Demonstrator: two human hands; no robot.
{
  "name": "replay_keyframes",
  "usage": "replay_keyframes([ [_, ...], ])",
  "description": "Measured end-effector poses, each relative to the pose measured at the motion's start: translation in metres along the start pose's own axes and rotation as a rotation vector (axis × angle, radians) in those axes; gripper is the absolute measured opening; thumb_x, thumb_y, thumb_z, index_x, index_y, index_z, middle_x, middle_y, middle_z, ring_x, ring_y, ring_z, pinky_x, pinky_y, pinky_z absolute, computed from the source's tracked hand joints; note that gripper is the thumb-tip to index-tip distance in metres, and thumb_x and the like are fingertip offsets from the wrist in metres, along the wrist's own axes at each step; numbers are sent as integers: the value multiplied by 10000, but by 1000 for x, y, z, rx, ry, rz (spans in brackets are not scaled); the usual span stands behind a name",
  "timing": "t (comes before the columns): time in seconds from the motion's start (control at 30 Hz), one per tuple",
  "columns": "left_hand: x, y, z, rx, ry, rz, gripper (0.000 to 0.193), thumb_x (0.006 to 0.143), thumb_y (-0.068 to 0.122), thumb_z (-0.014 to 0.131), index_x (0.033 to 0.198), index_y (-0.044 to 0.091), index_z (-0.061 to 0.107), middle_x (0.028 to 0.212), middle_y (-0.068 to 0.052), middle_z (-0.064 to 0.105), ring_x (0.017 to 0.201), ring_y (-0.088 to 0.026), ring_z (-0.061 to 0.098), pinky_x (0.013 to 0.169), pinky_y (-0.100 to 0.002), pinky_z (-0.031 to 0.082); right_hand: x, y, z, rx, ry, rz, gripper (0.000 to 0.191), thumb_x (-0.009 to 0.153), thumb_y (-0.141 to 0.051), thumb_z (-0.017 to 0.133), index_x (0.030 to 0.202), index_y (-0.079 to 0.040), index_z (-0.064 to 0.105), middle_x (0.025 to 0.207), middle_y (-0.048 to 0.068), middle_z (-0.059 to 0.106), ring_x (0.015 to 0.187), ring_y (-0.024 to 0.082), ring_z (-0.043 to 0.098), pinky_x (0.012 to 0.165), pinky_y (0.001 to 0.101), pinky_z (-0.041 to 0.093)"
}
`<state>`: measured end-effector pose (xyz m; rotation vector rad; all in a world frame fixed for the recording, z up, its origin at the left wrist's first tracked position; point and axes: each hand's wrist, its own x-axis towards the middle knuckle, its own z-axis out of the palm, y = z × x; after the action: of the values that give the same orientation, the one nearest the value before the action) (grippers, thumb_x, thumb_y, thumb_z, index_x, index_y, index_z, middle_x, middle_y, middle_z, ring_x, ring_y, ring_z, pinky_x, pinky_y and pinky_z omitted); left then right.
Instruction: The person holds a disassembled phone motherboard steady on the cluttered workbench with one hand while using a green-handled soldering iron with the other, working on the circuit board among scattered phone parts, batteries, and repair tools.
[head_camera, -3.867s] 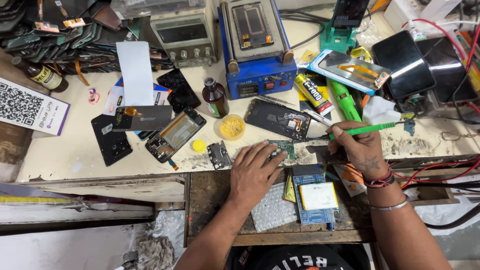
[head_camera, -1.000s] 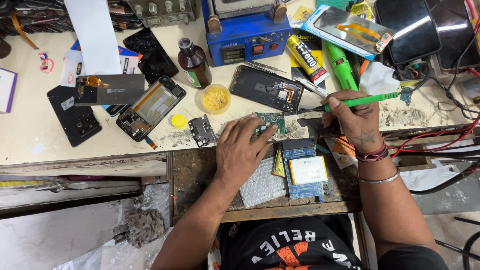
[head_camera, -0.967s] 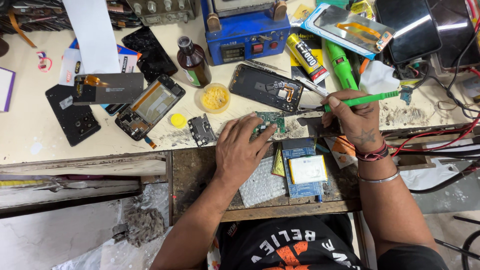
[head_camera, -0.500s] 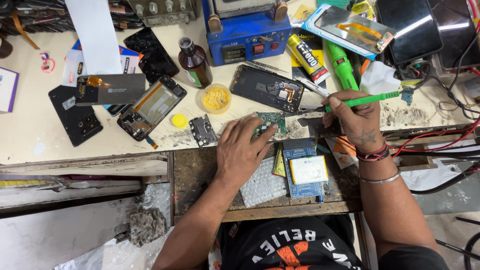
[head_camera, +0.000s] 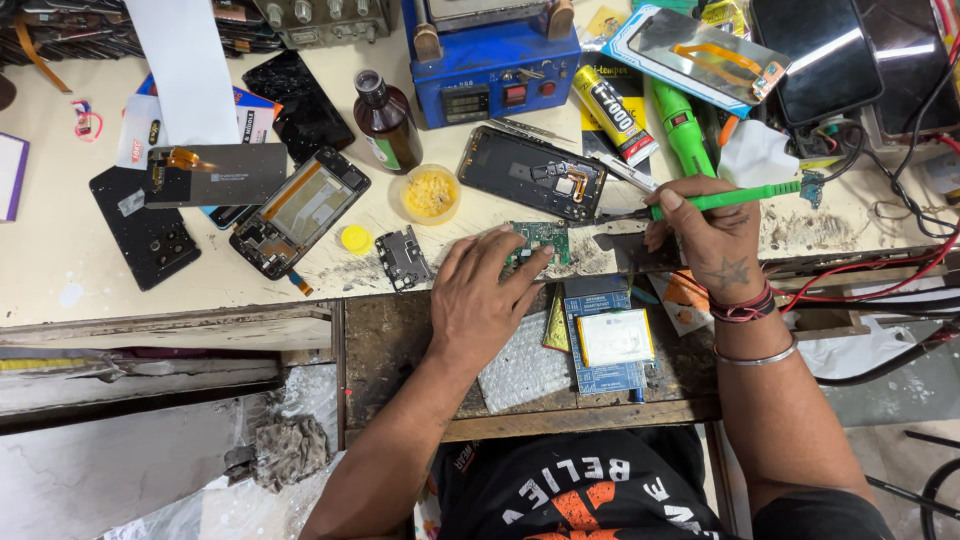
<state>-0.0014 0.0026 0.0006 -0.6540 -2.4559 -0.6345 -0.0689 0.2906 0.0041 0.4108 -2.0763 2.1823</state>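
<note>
Bench-top view, with the small green circuit board (head_camera: 541, 240) as landmark. Far left of the board lies an opened phone frame (head_camera: 298, 211); nearer on that side stands a yellow cup of paste (head_camera: 429, 193). The left hand (head_camera: 485, 300), fingers spread flat, pins the board against the bench edge. Behind the board rests a dark phone back shell (head_camera: 530, 172). To its right, the right hand (head_camera: 712, 235) is closed in a pen grip on a green-handled tool (head_camera: 735, 197), tip aimed boardward. Probable step: working the board's surface. The next move likely calls for steady downward pressure and fine tip control.
</note>
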Motion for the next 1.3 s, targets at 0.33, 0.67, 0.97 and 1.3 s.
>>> replay_keyframes([
  [0.33,1,0,-1,19,2,-11,439,829,229,819,1259,218,731,1255,-54,610,1272,-241,599,1112,-442,432,2,12,0,30,30,-48,124,1060,-80,643,1035,38,672,839,96,693,661,162,677,585,296,561],
  [0.67,5,-1,-3,68,16,26,428,803,247,822,1225,226,751,1206,-54,633,1237,-241,618,1067,-428,442,-29,-68,-23,207,120,-419,163,1070,-154,680,1134,-19,616,1026,98,646,725,168,655,544,325,590],
  [0.97,6,1,-5,88,12,41,444,791,237,820,1228,214,750,1215,-58,629,1234,-246,615,1054,-432,445,-35,-84,-33,136,153,-336,210,1060,-140,707,1169,20,626,982,94,656,741,170,683,580,311,581],
  [1.3,3,0,-4,-2,3,27,453,821,216,835,1260,189,726,1235,-77,604,1263,-259,591,1088,-448,444,-7,-19,8,-79,27,-111,120,1044,-56,702,1043,24,614,838,90,681,725,151,682,671,291,584],
])
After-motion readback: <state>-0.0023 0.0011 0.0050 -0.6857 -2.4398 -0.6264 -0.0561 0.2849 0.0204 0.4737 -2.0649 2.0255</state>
